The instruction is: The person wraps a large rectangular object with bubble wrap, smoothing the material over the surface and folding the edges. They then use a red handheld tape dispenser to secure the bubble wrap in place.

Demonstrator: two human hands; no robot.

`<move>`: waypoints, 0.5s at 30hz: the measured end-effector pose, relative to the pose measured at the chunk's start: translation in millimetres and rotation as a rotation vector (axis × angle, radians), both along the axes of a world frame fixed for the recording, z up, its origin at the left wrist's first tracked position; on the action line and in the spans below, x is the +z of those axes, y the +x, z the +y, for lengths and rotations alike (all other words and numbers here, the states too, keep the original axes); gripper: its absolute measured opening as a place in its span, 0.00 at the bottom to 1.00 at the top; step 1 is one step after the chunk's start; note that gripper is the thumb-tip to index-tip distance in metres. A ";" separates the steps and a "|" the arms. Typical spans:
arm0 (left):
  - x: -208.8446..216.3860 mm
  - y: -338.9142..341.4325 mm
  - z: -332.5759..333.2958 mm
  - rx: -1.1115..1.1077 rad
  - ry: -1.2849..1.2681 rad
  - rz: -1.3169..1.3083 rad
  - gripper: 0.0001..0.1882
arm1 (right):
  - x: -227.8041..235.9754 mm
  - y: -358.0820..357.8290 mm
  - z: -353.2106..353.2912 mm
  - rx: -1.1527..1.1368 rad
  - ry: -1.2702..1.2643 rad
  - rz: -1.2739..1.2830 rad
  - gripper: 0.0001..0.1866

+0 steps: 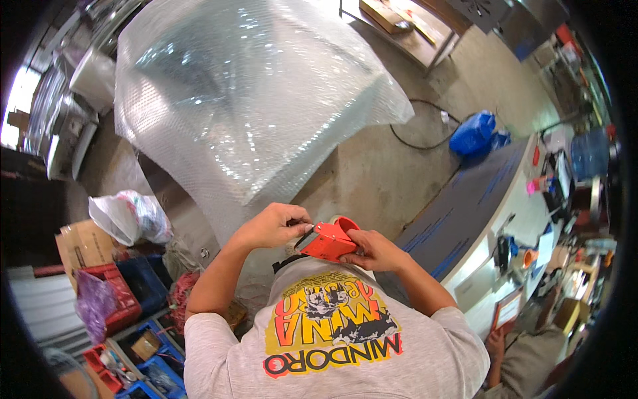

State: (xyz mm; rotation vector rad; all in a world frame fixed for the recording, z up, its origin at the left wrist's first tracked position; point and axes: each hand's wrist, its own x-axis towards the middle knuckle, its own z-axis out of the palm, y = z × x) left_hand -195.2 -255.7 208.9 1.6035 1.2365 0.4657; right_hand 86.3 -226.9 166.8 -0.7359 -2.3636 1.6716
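Head view: my right hand (377,251) grips the red dispenser (327,242) at its 9 o'clock, long axis roughly 8-to-2, while my left hand (272,226), nearer the bubble wrap (256,120) at 12 o'clock, curls by the dispenser's front, its hold unclear.

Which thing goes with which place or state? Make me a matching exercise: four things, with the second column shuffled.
1. tape dispenser
2. bubble wrap
3. purple plastic
4. dark panel

A. spread out in front of the person, see-through
B. at the person's right, marked with blue streaks
C. held in the right hand
D. at the person's left, beside a red bin

Pairs: 1-C, 2-A, 3-D, 4-B
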 end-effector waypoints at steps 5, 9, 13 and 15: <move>-5.8 55.0 16.2 -0.004 0.073 0.130 0.06 | -23.3 46.3 4.6 -0.031 -0.157 0.103 0.18; -12.5 98.5 29.9 0.180 -0.015 0.136 0.07 | -42.3 79.4 19.2 -0.083 -0.270 0.210 0.17; -21.4 105.7 45.2 0.033 0.113 0.279 0.06 | -59.7 90.6 32.0 -0.064 -0.296 0.214 0.19; -21.7 98.1 53.1 0.160 -0.022 0.208 0.05 | -66.1 80.6 36.1 -0.112 -0.344 0.305 0.20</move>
